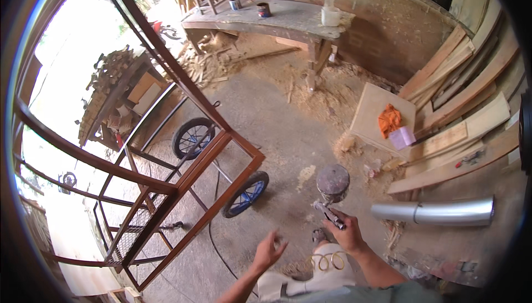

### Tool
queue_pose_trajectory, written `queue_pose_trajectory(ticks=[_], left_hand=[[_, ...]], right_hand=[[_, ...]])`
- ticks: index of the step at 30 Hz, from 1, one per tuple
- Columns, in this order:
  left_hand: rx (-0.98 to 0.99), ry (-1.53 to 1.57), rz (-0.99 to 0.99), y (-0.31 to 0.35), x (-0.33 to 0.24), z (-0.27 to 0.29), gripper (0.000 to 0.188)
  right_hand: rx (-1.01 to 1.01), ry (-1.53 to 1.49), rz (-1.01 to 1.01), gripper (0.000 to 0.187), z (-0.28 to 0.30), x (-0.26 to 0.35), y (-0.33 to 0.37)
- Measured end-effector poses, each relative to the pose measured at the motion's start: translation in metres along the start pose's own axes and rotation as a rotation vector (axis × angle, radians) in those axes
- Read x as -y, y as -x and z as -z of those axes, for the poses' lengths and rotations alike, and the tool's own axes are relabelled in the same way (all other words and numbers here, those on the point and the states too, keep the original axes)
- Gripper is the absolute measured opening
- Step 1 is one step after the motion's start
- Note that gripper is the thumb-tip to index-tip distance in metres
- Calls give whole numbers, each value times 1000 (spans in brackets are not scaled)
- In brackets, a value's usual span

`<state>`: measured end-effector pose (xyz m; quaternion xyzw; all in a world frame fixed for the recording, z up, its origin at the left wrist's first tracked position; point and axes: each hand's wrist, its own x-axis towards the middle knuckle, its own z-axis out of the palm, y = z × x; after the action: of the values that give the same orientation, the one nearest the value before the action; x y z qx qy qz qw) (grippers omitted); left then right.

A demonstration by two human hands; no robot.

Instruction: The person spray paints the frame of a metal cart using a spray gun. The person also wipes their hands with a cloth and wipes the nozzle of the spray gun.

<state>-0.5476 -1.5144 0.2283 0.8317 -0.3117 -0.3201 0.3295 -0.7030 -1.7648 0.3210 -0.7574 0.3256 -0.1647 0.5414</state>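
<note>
Woodpile (108, 89) is leaning at far left. Brown metal frame (205, 161) is standing nearby, blue-rimmed wheels (245, 194) resting on floor. Surface (291, 21) behind is carrying chair, cans and bottle. Left hand (269, 252) is hanging bare, fingers loosely spread, holding nothing. Right hand (349, 235), fingers curling round handle, is gripping spray gun (331, 214) above floor, near round grey cup (333, 180). Orange cloth (389, 120) is lying on board (368, 109). Silver roll (435, 211) is lying farther right.
</note>
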Motion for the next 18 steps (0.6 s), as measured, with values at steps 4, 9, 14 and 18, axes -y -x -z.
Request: queue_pose_trajectory(ticks=[4, 9, 14, 18], left_hand=[[-224, 41, -537, -60, -200, 87, 85], [-65, -243, -847, -138, -352, 150, 105], [12, -320, -778, -209, -372, 171, 109], [-13, -272, -772, -280, -380, 190, 101]], right_hand=[[77, 65, -22, 44, 61, 37, -16], [97, 191, 177, 46, 97, 50, -52], [184, 203, 172, 46, 102, 68, -135], [193, 230, 230, 47, 115, 74, -214]])
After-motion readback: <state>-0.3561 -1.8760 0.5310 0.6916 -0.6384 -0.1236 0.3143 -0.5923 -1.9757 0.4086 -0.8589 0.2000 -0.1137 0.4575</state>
